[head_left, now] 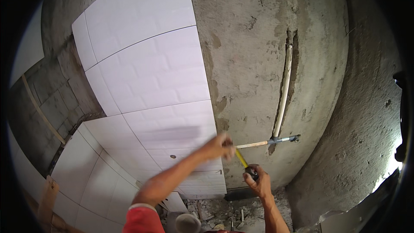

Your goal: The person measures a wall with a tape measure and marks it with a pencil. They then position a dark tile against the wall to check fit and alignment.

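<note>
Over my remote feed I see white tiles (159,69) ending beside a bare wall (241,60) with a pale pipe (283,99) set into it; rubble (209,215) lies below. The tape measure (251,174), dark-cased with a yellow blade (241,158), is before that wall, clamped in the right hand (261,183). The left hand (221,146), blurred, is near the blade's outer end; I cannot tell its grip. Any markings are too small to read.

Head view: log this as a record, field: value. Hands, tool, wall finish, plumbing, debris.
left hand: at the upper end of the narrow yellow tape blade; blurred, grip unclear
right hand: closed around the black tape measure case
blade: extended, slanting between the hands
finish: large glossy white tiles, rough grey cement wall to their right
plumbing: upright cream-coloured pipe, recessed
debris: scattered grey rubble below
</note>
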`<state>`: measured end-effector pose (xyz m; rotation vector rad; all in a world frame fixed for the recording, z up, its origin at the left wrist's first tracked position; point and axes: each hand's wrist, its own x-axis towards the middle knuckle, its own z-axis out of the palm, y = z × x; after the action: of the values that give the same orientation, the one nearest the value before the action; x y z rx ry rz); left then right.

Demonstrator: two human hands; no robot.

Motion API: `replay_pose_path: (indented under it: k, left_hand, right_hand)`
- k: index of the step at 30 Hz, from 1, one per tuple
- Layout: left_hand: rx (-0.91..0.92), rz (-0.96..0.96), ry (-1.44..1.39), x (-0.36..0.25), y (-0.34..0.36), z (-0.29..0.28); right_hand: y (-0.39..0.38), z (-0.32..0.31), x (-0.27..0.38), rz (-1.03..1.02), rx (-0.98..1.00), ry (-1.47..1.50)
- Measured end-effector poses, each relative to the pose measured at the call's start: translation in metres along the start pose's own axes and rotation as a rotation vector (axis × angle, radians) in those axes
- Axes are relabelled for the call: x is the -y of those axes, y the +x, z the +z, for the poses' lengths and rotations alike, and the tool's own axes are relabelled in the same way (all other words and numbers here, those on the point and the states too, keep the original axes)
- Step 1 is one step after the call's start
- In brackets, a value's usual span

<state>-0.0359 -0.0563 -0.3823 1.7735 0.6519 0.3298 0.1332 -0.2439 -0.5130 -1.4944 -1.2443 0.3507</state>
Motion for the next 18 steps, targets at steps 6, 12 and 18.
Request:
replay_pose_path:
  k: [6, 12, 18]
  left_hand:
    - [-0.685, 0.712, 0.56, -0.21, 0.023, -0.116]
    - [-1.004, 0.828, 0.831, -0.284, 0.034, -0.127]
    - [-1.082, 0.79, 0.884, -0.287, 0.043, -0.122]
  right_hand:
    - [-0.026, 0.041, -0.078, 0.149, -0.043, -0.045]
    - [-0.043, 0.112, -0.142, 0.195, -0.073, 0.017]
    - [-0.026, 0.137, -0.146, 0.232, -0.143, 0.159]
